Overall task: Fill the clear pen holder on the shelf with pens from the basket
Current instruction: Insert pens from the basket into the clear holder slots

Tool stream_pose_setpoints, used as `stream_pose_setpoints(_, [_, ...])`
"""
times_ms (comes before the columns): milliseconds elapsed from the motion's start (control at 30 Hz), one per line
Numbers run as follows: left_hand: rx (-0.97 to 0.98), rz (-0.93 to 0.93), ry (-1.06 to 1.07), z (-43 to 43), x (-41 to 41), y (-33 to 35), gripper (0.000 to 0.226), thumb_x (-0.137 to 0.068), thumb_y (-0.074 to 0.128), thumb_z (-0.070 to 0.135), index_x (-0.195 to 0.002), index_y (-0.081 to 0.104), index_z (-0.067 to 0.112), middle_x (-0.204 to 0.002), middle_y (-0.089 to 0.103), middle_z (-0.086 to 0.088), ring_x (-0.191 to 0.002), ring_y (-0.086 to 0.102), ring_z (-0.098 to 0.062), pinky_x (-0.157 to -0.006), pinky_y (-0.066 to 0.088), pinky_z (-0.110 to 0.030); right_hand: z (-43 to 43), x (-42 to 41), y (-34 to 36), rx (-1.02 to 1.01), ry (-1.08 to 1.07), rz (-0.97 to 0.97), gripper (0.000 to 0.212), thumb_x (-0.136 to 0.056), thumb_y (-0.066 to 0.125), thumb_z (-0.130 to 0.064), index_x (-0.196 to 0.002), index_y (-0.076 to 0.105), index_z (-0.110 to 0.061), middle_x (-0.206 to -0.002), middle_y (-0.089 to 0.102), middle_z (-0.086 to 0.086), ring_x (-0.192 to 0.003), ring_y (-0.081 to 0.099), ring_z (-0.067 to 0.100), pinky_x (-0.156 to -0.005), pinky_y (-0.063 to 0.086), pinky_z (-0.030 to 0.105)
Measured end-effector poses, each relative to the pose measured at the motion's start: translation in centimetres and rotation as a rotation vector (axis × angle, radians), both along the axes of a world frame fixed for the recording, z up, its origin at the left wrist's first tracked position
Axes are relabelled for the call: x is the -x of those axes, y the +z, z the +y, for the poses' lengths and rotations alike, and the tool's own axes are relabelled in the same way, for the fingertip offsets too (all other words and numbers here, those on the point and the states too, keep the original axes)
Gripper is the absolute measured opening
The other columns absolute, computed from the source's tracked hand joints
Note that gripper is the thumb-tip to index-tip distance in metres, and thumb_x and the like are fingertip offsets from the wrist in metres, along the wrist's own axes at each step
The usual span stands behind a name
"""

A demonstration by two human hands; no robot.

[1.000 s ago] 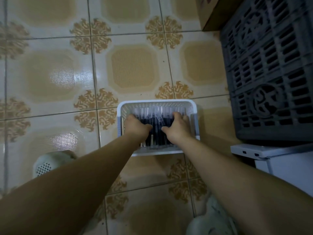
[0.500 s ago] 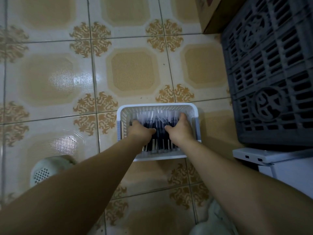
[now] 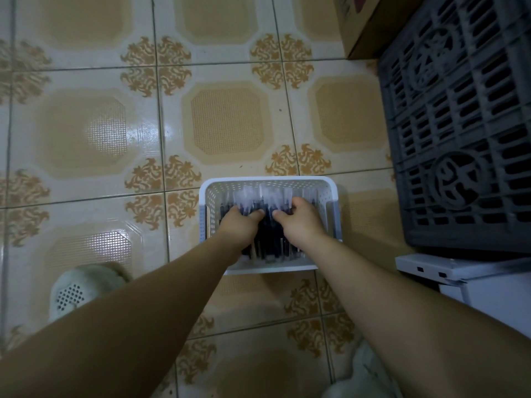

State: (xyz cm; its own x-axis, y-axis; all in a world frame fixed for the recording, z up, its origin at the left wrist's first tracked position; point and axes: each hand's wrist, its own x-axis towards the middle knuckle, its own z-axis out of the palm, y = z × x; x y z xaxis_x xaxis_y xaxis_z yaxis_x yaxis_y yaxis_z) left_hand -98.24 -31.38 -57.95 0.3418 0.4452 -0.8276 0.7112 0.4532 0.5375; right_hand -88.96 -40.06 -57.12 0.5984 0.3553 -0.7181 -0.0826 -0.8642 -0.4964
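A white perforated basket [image 3: 270,181] stands on the tiled floor, low in the middle of the head view. It holds several dark pens with clear caps [image 3: 268,225], lying side by side. Both my hands are inside the basket. My left hand [image 3: 240,224] curls its fingers round a bunch of pens on the left. Beside it, my right hand [image 3: 298,221] curls its fingers round pens on the right. The thumbs nearly meet over the middle. The clear pen holder and the shelf are out of view.
A dark grey slatted crate [image 3: 459,124] fills the right side. Below it is a white plastic unit [image 3: 465,280], and a cardboard box [image 3: 365,27] stands at the top right. A white slipper [image 3: 80,288] shows at the lower left. Patterned tiles [image 3: 224,122] lie beyond the basket.
The view has dipped, so the basket sits lower in the frame. Both hands have stayed in the basket and drawn their fingers closer round the pens.
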Motion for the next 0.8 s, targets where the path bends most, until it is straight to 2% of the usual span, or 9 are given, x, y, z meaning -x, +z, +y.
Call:
stream_pose_setpoints(67, [0.046,-0.017,0.010,0.1,0.0,0.1,0.026,-0.093,0.061,0.025,-0.115,0.059,0.012,-0.108,0.066,-0.007,-0.093,0.064,-0.023,-0.085,0.053,-0.038,0.3,-0.1,-0.1,-0.010,-0.020,0.028,0.040,-0.094,0.057,-0.032,-0.126,0.052,-0.008,-0.121,0.058,0.010,-0.105,0.057,0.027,-0.079,0.044,0.032])
stream_pose_setpoints(133, [0.081,-0.041,0.014,0.1,0.1,0.1,0.009,-0.093,0.061,0.018,-0.101,0.061,0.016,-0.101,0.067,-0.008,-0.089,0.065,-0.022,-0.083,0.054,-0.038,0.5,0.0,-0.1,-0.027,-0.055,0.058,0.044,-0.094,0.057,-0.031,-0.131,0.051,-0.009,-0.130,0.056,0.011,-0.114,0.055,0.028,-0.088,0.047,0.035])
stream_pose_setpoints(200, [0.106,-0.078,0.039,0.0,0.1,0.3,0.008,-0.092,0.060,0.012,-0.091,0.062,0.019,-0.096,0.068,-0.007,-0.085,0.065,-0.019,-0.077,0.054,-0.034,0.5,-0.1,0.1,-0.055,-0.056,0.070,0.035,-0.095,0.057,-0.027,-0.125,0.055,-0.010,-0.122,0.060,0.008,-0.109,0.058,0.026,-0.083,0.046,0.032])
stream_pose_setpoints(267, [0.126,-0.115,0.068,0.1,0.3,0.2,0.012,-0.091,0.060,0.009,-0.101,0.065,0.015,-0.102,0.069,-0.010,-0.090,0.066,-0.022,-0.080,0.054,-0.036,0.5,-0.1,0.2,-0.091,-0.058,0.083,0.027,-0.095,0.057,-0.024,-0.118,0.059,-0.012,-0.112,0.063,0.005,-0.103,0.060,0.024,-0.081,0.046,0.031])
stream_pose_setpoints(367, [0.124,-0.146,0.104,0.2,0.4,0.4,0.023,-0.090,0.060,0.008,-0.113,0.065,0.010,-0.106,0.070,-0.011,-0.096,0.067,-0.026,-0.087,0.054,-0.041,0.7,0.1,0.5,-0.126,-0.083,0.118,0.028,-0.094,0.058,-0.025,-0.120,0.061,-0.014,-0.111,0.066,0.003,-0.101,0.062,0.022,-0.091,0.051,0.039])
stream_pose_setpoints(433, [0.123,-0.167,0.118,0.2,0.5,0.4,0.023,-0.089,0.061,0.009,-0.112,0.066,0.011,-0.105,0.071,-0.010,-0.095,0.068,-0.026,-0.086,0.055,-0.041,0.8,0.2,0.6,-0.138,-0.102,0.152,0.031,-0.093,0.059,-0.025,-0.122,0.061,-0.015,-0.113,0.066,0.003,-0.102,0.063,0.022,-0.095,0.051,0.044])
stream_pose_setpoints(567, [0.158,-0.200,0.138,0.3,0.6,0.6,0.014,-0.090,0.061,0.008,-0.100,0.068,0.013,-0.098,0.073,-0.011,-0.088,0.070,-0.026,-0.073,0.056,-0.035,0.9,0.3,0.7,-0.144,-0.134,0.197,0.035,-0.093,0.056,-0.025,-0.127,0.058,-0.015,-0.119,0.065,0.006,-0.107,0.062,0.025,-0.096,0.050,0.047])
stream_pose_setpoints(700, [0.195,-0.236,0.136,0.3,0.6,0.9,0.021,-0.088,0.059,0.001,-0.106,0.067,0.009,-0.100,0.072,-0.014,-0.092,0.069,-0.028,-0.078,0.056,-0.039,0.9,0.1,1.0,-0.202,-0.171,0.170,0.016,-0.093,0.055,-0.011,-0.105,0.063,-0.019,-0.105,0.069,0.003,-0.098,0.064,0.021,-0.093,0.052,0.044])
stream_pose_setpoints(800, [0.195,-0.272,0.119,0.3,0.6,1.0,0.022,-0.088,0.059,-0.003,-0.100,0.068,0.013,-0.097,0.072,-0.011,-0.092,0.069,-0.026,-0.081,0.055,-0.038,1.0,0.2,0.9,-0.244,-0.214,0.167,0.018,-0.092,0.056,-0.007,-0.098,0.063,-0.023,-0.102,0.070,0.004,-0.095,0.066,0.022,-0.091,0.053,0.047])
